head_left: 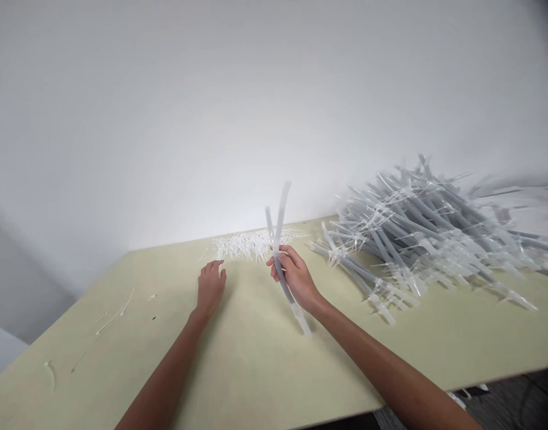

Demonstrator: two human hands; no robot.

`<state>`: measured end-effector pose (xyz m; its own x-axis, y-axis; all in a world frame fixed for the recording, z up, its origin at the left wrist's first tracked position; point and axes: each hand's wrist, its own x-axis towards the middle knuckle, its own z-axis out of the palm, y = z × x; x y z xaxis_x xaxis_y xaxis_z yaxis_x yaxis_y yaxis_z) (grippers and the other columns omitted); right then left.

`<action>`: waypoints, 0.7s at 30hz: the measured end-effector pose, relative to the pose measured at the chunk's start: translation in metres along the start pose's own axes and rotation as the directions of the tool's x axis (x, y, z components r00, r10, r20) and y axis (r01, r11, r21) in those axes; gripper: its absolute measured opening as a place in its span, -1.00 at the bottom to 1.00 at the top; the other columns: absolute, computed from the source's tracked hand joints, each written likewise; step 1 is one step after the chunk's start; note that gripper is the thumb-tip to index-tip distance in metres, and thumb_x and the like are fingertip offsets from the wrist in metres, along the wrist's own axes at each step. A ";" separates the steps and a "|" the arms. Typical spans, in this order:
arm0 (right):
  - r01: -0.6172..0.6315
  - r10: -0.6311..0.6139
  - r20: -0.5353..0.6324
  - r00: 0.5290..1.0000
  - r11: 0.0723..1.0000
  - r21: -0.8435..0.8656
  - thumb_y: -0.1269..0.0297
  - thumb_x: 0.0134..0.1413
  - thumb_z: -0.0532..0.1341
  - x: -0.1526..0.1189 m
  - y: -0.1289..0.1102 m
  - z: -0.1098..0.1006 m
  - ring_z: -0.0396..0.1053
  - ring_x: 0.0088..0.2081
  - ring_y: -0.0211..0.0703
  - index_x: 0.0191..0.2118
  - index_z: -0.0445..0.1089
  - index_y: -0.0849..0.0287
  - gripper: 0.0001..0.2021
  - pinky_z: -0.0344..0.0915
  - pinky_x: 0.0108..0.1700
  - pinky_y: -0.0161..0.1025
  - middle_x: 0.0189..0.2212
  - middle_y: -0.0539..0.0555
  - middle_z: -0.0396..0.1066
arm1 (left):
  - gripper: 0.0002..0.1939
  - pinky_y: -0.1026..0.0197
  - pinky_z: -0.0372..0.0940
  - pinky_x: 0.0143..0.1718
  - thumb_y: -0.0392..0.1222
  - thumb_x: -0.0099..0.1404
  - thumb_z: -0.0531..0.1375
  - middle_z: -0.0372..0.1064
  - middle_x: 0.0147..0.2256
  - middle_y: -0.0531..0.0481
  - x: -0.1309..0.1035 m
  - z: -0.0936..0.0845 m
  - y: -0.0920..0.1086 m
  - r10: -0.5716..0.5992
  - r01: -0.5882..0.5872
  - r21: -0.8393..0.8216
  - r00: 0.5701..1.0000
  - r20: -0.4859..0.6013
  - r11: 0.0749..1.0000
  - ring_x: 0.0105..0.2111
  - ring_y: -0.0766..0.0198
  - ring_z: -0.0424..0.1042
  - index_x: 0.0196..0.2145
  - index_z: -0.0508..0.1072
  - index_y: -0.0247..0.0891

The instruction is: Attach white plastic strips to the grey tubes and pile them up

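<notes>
My right hand is closed around a grey tube held tilted above the table. Two translucent pieces fork from its upper end, and a short clear piece is fitted at its lower end. To the left, my left hand is open with its fingers loosely bent and nothing visible in it. Its fingertips are near the front edge of a heap of thin white strips, which look like cable ties. Part of that heap is hidden behind the right hand and the tube.
A large pile of similar grey tubes with clear ends lies on the right of the pale yellow table. Several loose white strips and a short curved piece lie on the left. A white wall stands behind.
</notes>
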<state>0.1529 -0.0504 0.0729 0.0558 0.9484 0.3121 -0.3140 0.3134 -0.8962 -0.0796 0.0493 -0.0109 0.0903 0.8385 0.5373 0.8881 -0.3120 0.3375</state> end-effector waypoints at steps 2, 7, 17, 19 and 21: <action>-0.088 0.086 0.024 0.996 0.992 0.094 0.07 0.09 0.07 0.001 0.007 -0.001 0.17 -0.62 -0.38 -0.20 0.24 0.14 -0.74 0.04 -0.59 -0.35 -0.45 0.00 0.35 | -0.57 -0.08 0.08 0.01 -0.11 0.31 -0.09 0.12 0.13 -0.18 0.002 0.006 -0.010 -0.008 -0.001 0.116 0.997 0.077 0.993 0.11 -0.01 0.08 0.10 0.23 -0.23; -0.227 0.228 0.014 0.974 0.962 0.153 0.05 -0.03 0.18 0.005 0.024 -0.006 0.06 -0.69 -0.43 -0.28 0.21 0.14 -0.71 -0.15 -0.66 -0.39 -0.60 -0.11 0.23 | -0.60 -0.12 0.00 0.03 -0.06 0.34 -0.11 0.16 0.13 -0.12 0.003 0.011 -0.017 -0.002 -0.053 0.198 0.963 0.268 0.979 0.12 0.01 0.06 0.07 0.25 -0.11; -0.291 0.304 -0.066 0.950 0.943 0.158 0.09 -0.15 0.25 0.005 0.043 -0.013 0.06 -0.70 -0.44 -0.32 0.17 0.14 -0.68 -0.17 -0.68 -0.40 -0.62 -0.13 0.21 | -0.66 0.10 0.16 -0.17 -0.18 0.29 -0.03 0.21 -0.13 -0.25 -0.001 0.007 -0.017 -0.057 0.020 0.236 0.987 0.148 0.972 -0.14 0.05 0.24 -0.03 0.29 -0.34; -0.295 0.308 -0.068 0.949 0.943 0.155 0.09 -0.15 0.25 0.005 0.046 -0.014 0.07 -0.70 -0.43 -0.33 0.17 0.14 -0.68 -0.15 -0.68 -0.40 -0.62 -0.13 0.21 | -0.66 0.09 0.16 -0.19 -0.16 0.28 -0.01 0.21 -0.15 -0.27 -0.001 0.006 -0.019 -0.095 0.050 0.281 0.985 0.147 0.958 -0.14 0.01 0.23 -0.04 0.29 -0.36; -0.298 0.311 -0.068 0.948 0.942 0.152 0.09 -0.15 0.25 0.005 0.047 -0.014 0.06 -0.70 -0.43 -0.34 0.16 0.14 -0.68 -0.14 -0.68 -0.40 -0.63 -0.13 0.20 | -0.73 0.12 0.16 -0.21 -0.21 0.29 -0.03 0.24 -0.20 -0.25 0.000 0.003 -0.020 -0.093 0.032 0.279 0.974 0.209 0.960 -0.18 0.05 0.25 -0.14 0.34 -0.37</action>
<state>0.1518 -0.0306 0.0273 0.0197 0.9998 -0.0041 -0.4561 0.0053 -0.8899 -0.0956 0.0575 -0.0199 0.0996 0.9385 0.3307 0.9810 -0.1482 0.1252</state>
